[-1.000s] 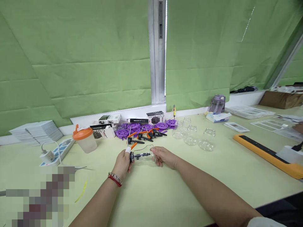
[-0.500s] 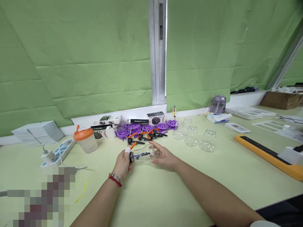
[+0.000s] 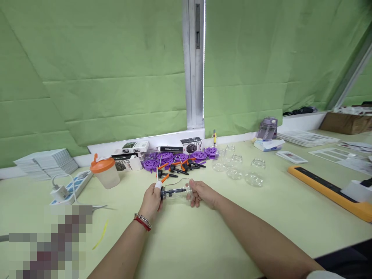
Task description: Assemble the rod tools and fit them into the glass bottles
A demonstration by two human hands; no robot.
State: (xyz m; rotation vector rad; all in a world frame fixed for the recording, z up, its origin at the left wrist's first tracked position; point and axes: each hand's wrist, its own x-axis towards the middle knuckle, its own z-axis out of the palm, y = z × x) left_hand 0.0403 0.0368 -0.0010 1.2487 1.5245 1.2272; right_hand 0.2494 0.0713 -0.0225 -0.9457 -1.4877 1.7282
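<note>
Both of your hands are on one bottle [image 3: 175,197], lying on its side just above or on the worktop [image 3: 221,236], you cannot tell which, in front of the purple wheels [image 3: 199,155]. Your left hand [image 3: 150,199] keeps its grip closed around the black cap [image 3: 162,193]; your right hand [image 3: 201,192] has its fingers curled in at the far end, thumb uppermost. Three more bottles [image 3: 254,179] stand upright to the right, well apart from your hands. At least three loose tops [image 3: 168,174] lie near the wheels, which overlap too much for a sure count. There is one cup [image 3: 108,174], one power strip [image 3: 83,177] and one purple flask [image 3: 267,130]. Half a second ago your right fingers were spread wider, the index reaching over the bottle; now they are drawn in around its end, while your left hand stays almost where it was. The bottle is clear and smooth, with a dark rod inside; the tops are black with orange levers; the wheels are spoked discs; the cup is frosted under an orange lid, and the worktop is plain pale yellow.
</note>
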